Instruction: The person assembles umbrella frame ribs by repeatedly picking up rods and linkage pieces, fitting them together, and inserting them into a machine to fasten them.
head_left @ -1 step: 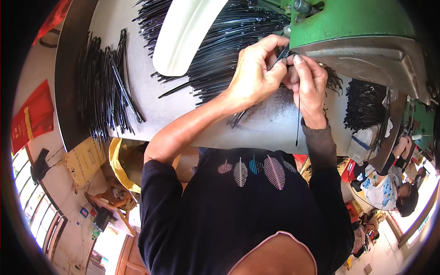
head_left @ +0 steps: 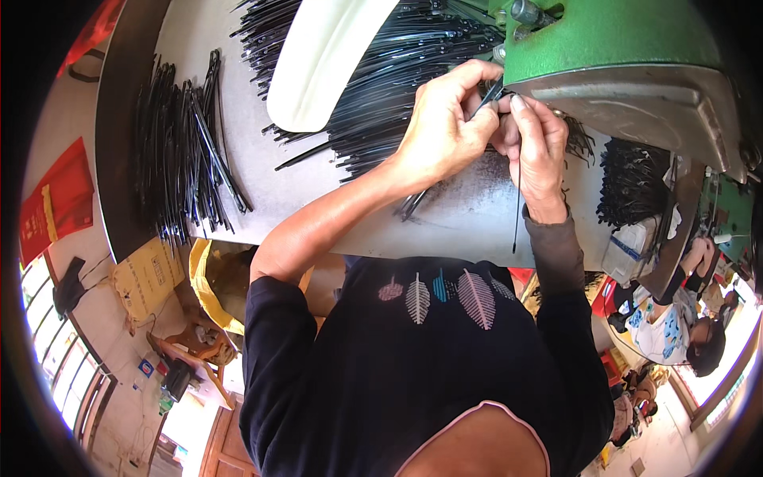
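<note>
My left hand [head_left: 445,123] is closed in a pinch on a slender black rod [head_left: 492,93], just under the front of a green machine [head_left: 612,40]. Close against it, my right hand [head_left: 540,155] is closed as well, thumb and fingertips together on a thin black rod [head_left: 518,199] that hangs down toward the table's front edge. Where the two rods meet is hidden by my fingers. Dark rod ends [head_left: 411,207] show below my left wrist. A large heap of glossy black rods [head_left: 397,79] lies behind my left hand.
A smaller pile of black rods [head_left: 187,151] lies on the left of the metal table [head_left: 262,183]. A long white curved piece [head_left: 318,71] rests across the heap. Bundled black rods [head_left: 632,183] stand at right. A yellow-rimmed container [head_left: 203,286] is below. Another person [head_left: 675,330] sits far right.
</note>
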The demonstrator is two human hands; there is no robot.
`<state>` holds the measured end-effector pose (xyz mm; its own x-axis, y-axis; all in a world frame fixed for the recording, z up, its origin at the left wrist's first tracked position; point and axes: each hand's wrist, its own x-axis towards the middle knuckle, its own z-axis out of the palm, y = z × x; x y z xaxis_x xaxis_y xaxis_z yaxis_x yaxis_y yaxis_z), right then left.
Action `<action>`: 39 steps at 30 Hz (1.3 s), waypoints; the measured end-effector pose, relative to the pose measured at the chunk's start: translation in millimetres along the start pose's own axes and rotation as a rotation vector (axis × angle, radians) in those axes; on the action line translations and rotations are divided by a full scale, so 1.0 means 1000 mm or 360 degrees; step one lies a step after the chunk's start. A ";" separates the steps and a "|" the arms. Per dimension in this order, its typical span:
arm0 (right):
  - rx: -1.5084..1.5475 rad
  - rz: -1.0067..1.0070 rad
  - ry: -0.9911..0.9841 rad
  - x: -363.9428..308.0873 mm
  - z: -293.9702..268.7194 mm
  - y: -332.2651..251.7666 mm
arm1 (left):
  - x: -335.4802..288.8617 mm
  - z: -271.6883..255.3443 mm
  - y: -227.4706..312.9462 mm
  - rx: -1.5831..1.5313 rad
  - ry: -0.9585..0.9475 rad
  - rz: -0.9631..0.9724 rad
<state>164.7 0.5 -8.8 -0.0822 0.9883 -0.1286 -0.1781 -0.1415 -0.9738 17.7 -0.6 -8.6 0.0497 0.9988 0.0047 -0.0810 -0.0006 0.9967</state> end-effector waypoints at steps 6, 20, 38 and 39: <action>-0.0024 0.0352 -0.0158 0.003 -0.001 -0.015 | 0.002 -0.004 0.001 -0.0077 -0.0021 -0.0039; -0.0083 0.0559 -0.0644 -0.032 -0.003 0.005 | 0.003 -0.007 0.011 -0.0083 -0.0137 -0.0240; -0.0081 0.0425 -0.0467 -0.024 0.007 -0.007 | 0.012 0.000 0.012 -0.0084 -0.0069 -0.0126; -0.0055 0.0399 -0.0467 -0.024 0.006 -0.006 | 0.012 0.001 0.011 -0.0084 -0.0067 -0.0127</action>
<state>161.8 -22.5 1.4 -0.3968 0.8643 -0.3091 -0.0839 -0.3695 -0.9254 18.1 11.1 2.7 0.1000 0.9925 -0.0699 -0.1274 0.0824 0.9884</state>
